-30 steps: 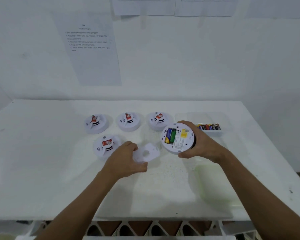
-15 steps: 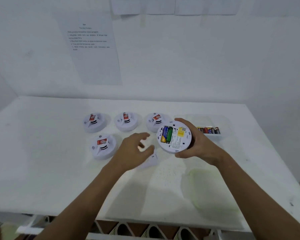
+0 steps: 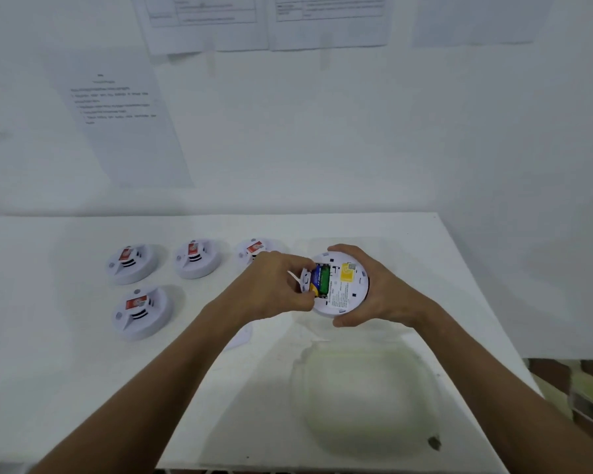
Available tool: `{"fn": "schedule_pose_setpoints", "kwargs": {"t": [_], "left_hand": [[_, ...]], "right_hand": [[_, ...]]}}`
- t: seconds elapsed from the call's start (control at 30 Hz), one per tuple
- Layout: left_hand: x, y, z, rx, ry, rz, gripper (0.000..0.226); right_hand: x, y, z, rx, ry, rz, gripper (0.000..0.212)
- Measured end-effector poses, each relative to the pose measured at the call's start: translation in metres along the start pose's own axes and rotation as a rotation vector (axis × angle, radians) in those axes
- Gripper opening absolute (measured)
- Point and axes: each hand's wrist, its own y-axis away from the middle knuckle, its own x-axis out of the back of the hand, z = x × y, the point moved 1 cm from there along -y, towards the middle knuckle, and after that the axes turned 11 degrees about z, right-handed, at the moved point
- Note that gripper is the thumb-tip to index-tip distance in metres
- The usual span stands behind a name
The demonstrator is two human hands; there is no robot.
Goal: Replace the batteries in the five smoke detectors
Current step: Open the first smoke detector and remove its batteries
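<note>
My right hand (image 3: pixel 374 289) holds a white round smoke detector (image 3: pixel 343 289) above the table, back side up, with its battery bay open. A blue-yellow battery (image 3: pixel 313 281) and a green battery (image 3: pixel 323 278) lie in the bay. My left hand (image 3: pixel 274 285) pinches at the blue-yellow battery at the bay's left edge. The detector's white cover plate (image 3: pixel 240 336) lies on the table under my left forearm, mostly hidden. Several other white detectors rest face up on the table: two at the back left (image 3: pixel 132 263) (image 3: pixel 197 258), one partly behind my left hand (image 3: pixel 252 251), one nearer (image 3: pixel 141 311).
A clear empty plastic container (image 3: pixel 367 388) sits on the white table (image 3: pixel 65 388) in front of my right arm. The wall with taped paper sheets (image 3: pixel 117 114) stands behind the table. The table's right edge drops to a tiled floor (image 3: pixel 579 381).
My left hand let go of the cover plate on the table, rose to the right and now pinches the battery in the detector. The tray of batteries is hidden now.
</note>
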Motion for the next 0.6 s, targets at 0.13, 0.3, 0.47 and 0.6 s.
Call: {"fn": "schedule_pose_setpoints", "kwargs": {"t": [0.13, 0.3, 0.47, 0.6], "left_hand": [[-0.014, -0.011, 0.016, -0.068, -0.154, -0.083, 0.049], [-0.025, -0.023, 0.032, -0.171, -0.459, -0.172, 0.054], [-0.037, -0.026, 0.036, -0.359, -0.665, -0.212, 0.047], [-0.043, -0.023, 0.028, -0.543, -0.659, -0.072, 0.042]], "right_hand": [[0.018, 0.005, 0.007, 0.016, 0.047, -0.017, 0.101], [0.027, 0.005, 0.014, 0.016, 0.052, -0.021, 0.099], [0.037, 0.008, 0.022, -0.005, 0.037, -0.020, 0.098], [0.045, 0.009, 0.024, -0.013, -0.002, 0.016, 0.097]]}}
